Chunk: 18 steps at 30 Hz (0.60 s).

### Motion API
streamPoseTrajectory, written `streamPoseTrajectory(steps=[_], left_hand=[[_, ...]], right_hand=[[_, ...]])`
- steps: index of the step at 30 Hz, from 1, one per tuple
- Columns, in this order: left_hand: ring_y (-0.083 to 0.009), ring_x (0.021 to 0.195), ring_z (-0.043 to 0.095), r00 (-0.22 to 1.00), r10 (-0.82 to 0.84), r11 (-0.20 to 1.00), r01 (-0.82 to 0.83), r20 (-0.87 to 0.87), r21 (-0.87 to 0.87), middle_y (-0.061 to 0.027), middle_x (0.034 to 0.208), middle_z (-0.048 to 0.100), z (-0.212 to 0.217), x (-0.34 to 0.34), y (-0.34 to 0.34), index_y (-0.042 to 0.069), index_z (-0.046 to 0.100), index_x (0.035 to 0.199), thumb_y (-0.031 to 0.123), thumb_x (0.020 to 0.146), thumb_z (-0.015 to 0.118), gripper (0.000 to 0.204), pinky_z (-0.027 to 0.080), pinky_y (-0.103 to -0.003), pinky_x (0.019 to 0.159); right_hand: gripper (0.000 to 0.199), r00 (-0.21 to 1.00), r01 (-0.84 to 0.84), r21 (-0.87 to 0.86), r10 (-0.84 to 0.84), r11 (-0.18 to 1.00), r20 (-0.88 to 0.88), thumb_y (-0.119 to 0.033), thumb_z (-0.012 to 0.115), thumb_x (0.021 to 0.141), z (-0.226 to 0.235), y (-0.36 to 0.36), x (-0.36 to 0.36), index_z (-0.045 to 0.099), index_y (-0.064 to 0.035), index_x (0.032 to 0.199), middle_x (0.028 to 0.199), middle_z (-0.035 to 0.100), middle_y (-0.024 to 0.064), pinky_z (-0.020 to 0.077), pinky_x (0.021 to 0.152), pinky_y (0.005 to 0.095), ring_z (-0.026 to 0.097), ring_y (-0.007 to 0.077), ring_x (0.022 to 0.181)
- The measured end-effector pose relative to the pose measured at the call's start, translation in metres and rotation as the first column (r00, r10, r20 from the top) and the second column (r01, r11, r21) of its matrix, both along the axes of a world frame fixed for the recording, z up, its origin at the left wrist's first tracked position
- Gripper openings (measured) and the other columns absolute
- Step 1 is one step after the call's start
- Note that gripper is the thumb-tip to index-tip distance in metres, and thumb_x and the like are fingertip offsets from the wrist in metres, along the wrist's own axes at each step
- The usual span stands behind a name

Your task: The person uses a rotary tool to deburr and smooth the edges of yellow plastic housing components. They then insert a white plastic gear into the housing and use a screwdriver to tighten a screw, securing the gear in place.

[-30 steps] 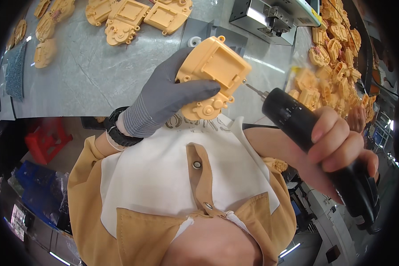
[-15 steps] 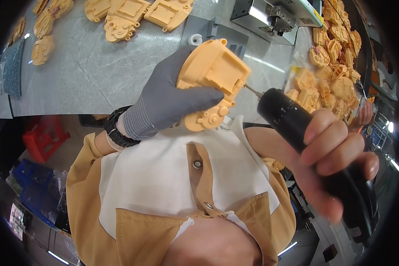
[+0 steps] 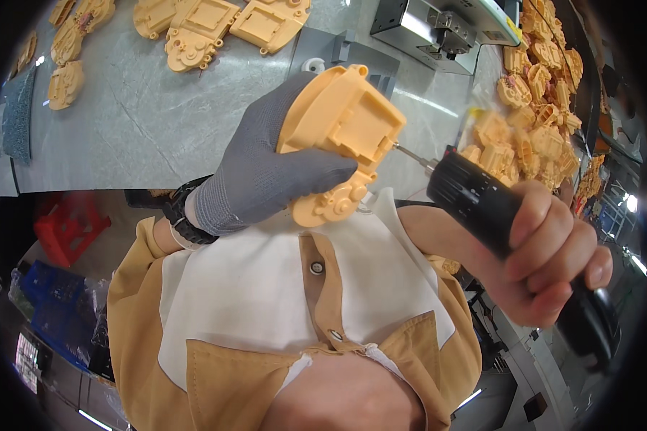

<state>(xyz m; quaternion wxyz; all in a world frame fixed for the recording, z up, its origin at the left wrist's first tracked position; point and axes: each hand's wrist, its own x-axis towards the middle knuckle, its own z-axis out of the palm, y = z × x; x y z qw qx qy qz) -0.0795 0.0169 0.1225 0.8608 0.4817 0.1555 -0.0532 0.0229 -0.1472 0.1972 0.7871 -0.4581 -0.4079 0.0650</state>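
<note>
In a grey knitted glove, my left hand (image 3: pixel 273 161) grips an orange plastic housing (image 3: pixel 363 118) with the thumb across its front. The housing is held up over the table edge, its rectangular recess facing me. My bare right hand (image 3: pixel 553 251) is wrapped round a black electric screwdriver (image 3: pixel 474 194). Its thin bit points left, and the tip meets or nearly meets the housing's right edge beside the recess. Whether a screw sits at the tip is too small to tell.
Several like housings (image 3: pixel 201 32) lie at the far side of the grey table (image 3: pixel 144 122). A metal machine (image 3: pixel 424 36) stands far right of centre, beside a heap of orange parts (image 3: pixel 539 86). A grey fixture plate (image 3: pixel 374 68) lies behind the held housing. A red stool (image 3: pixel 68 230) is below left.
My right hand and the screwdriver have shifted slightly, the tool now tilted a little differently. The housing has turned a little and sunk slightly; the bit stays at its right edge.
</note>
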Motion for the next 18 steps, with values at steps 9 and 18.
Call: streamPoseTrajectory(steps=[9, 18], left_hand=[[-0.0119, 0.084, 0.057, 0.997, 0.058, 0.996, -0.062, 0.055, 0.070, -0.0071, 0.096, 0.057, 0.015, 0.054, 0.005, 0.001, 0.046, 0.114, 0.010, 0.068, 0.064, 0.050, 0.048, -0.027, 0.072], [-0.0137, 0.075, 0.060, 0.944, -0.192, 0.535, -0.129, 0.269, 0.835, -0.0093, 0.082, 0.060, 0.043, 0.241, 0.036, -0.001, 0.054, 0.100, 0.023, 0.067, 0.062, 0.041, 0.049, -0.027, 0.066]], right_hand=[[0.024, 0.987, 0.090, 0.069, -0.099, 0.994, 0.128, -0.008, 0.047, 0.077, 0.010, 0.005, 0.036, 0.049, -0.0077, 0.101, 0.065, 0.043, -0.0024, 0.0350, 0.062, 0.0310, 0.043, 0.0102, 0.052], [0.037, 0.700, 0.711, 0.173, -0.710, 0.682, -0.078, 0.006, 0.057, 0.069, -0.006, 0.051, 0.193, 0.042, 0.0040, 0.103, 0.056, 0.054, 0.0072, 0.0456, 0.054, 0.0252, 0.051, 0.0132, 0.045]])
